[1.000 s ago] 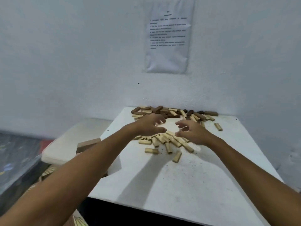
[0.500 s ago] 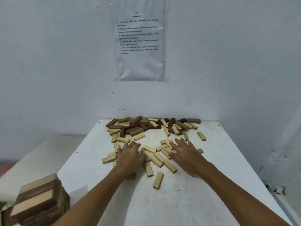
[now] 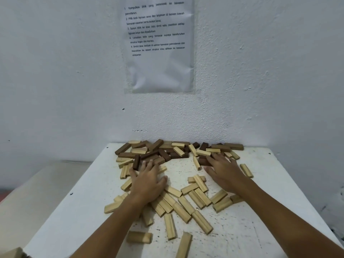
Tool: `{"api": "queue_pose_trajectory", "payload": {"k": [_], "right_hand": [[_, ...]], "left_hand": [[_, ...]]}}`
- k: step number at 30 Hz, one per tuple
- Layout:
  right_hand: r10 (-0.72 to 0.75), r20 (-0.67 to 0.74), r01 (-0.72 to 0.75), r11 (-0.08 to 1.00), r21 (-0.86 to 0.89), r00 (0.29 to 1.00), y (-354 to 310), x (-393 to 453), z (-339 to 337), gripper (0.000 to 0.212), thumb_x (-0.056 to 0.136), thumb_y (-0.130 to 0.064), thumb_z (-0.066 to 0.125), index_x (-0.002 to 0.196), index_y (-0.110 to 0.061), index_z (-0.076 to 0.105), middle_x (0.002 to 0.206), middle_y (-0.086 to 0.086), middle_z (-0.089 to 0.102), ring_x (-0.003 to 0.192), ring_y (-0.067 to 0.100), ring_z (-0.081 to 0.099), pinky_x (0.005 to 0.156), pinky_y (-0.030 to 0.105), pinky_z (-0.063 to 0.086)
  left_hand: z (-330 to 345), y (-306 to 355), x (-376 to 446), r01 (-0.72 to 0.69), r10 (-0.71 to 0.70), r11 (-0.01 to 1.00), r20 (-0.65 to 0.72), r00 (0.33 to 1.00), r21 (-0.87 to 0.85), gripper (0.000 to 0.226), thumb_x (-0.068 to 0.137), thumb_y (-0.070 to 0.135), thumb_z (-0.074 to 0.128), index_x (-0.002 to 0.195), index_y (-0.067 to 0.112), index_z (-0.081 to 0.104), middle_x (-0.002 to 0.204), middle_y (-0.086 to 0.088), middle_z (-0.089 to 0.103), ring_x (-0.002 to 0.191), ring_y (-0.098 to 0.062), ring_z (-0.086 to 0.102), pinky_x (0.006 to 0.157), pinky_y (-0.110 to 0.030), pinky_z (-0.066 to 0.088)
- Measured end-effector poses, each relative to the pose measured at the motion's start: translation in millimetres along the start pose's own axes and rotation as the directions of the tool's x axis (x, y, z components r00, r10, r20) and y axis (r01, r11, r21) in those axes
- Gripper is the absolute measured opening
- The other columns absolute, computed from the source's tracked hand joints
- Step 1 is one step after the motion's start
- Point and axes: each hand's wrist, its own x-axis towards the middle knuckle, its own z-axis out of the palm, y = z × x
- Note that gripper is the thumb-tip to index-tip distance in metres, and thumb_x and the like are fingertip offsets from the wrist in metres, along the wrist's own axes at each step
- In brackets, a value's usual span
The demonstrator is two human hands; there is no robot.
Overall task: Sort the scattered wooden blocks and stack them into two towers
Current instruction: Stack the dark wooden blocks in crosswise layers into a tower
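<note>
Several light wooden blocks (image 3: 186,203) lie scattered across the middle of the white table (image 3: 260,229). Several dark brown blocks (image 3: 158,155), mixed with a few light ones, are heaped along the far edge against the wall. My left hand (image 3: 147,179) lies flat, fingers spread, over blocks at the left of the heap, its fingertips reaching the dark ones. My right hand (image 3: 223,170) lies flat with straight fingers on dark blocks at the right of the heap. Neither hand grips a block.
The table stands in a corner, with a white wall (image 3: 55,90) behind and to the right. A printed sheet (image 3: 158,43) hangs on the wall above the heap. A lower pale surface (image 3: 37,183) lies left of the table. A wooden corner (image 3: 14,253) shows bottom left.
Both hands have come down from above the blocks onto the table and slid forward to the dark heap at the wall. The light blocks now lie spread closer to me. The view has moved nearer.
</note>
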Motion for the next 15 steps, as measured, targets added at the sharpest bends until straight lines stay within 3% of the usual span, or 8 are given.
{"api": "queue_pose_trajectory", "payload": {"k": [3,6,11,13,15], "right_hand": [[-0.009,-0.038,0.006,0.998,-0.065,0.999,2.0,10.1,2.4,0.046,0.102,-0.033,0.033,0.146,-0.019,0.035,0.150,0.001,0.034,0.140,0.024,0.026,0.106,0.049,0.031],[0.002,-0.095,-0.015,0.990,-0.137,0.996,-1.1,12.6,6.5,0.046,0.100,-0.028,0.036,0.145,-0.019,0.038,0.150,0.001,0.038,0.138,0.026,0.029,0.103,0.047,0.032],[0.013,-0.114,-0.038,0.974,-0.221,0.993,-13.0,1.3,15.7,0.048,0.095,-0.020,0.048,0.142,-0.013,0.044,0.149,0.008,0.042,0.140,0.029,0.033,0.102,0.046,0.035],[-0.026,-0.162,-0.009,0.978,-0.209,0.986,-15.8,-6.2,16.9,0.046,0.078,-0.015,0.071,0.123,-0.008,0.064,0.127,0.013,0.063,0.120,0.034,0.056,0.085,0.047,0.049],[-0.082,-0.228,0.031,0.975,-0.219,0.970,-15.6,-10.3,20.0,0.041,0.055,-0.009,0.087,0.095,-0.007,0.075,0.093,0.010,0.073,0.085,0.032,0.068,0.061,0.042,0.054]], "left_hand": [[-0.6,3.6,1.4,0.005,-0.003,0.999,-0.040,0.999,0.051,0.048,0.100,0.045,0.034,0.140,0.020,0.044,0.161,-0.002,0.018,0.149,-0.021,0.008,0.114,-0.062,0.002],[0.6,4.5,-1.1,-0.023,0.028,0.999,-0.148,0.989,0.038,0.037,0.098,0.036,0.040,0.123,0.018,0.060,0.150,0.001,0.040,0.142,-0.017,0.025,0.116,-0.057,0.010],[4.0,4.7,-5.3,-0.078,0.082,0.997,-0.236,0.968,0.029,0.033,0.100,0.030,0.041,0.115,0.017,0.067,0.135,0.002,0.055,0.133,-0.015,0.040,0.119,-0.048,0.014],[4.9,5.5,-6.8,-0.089,0.085,0.996,-0.254,0.963,-0.004,0.030,0.099,0.026,0.045,0.116,0.016,0.067,0.128,0.000,0.059,0.126,-0.017,0.047,0.118,-0.045,0.021],[5.8,5.8,-5.5,-0.096,0.078,0.994,-0.283,0.956,-0.050,0.028,0.095,0.021,0.051,0.118,0.014,0.066,0.119,-0.004,0.063,0.118,-0.022,0.053,0.108,-0.043,0.035]]}}
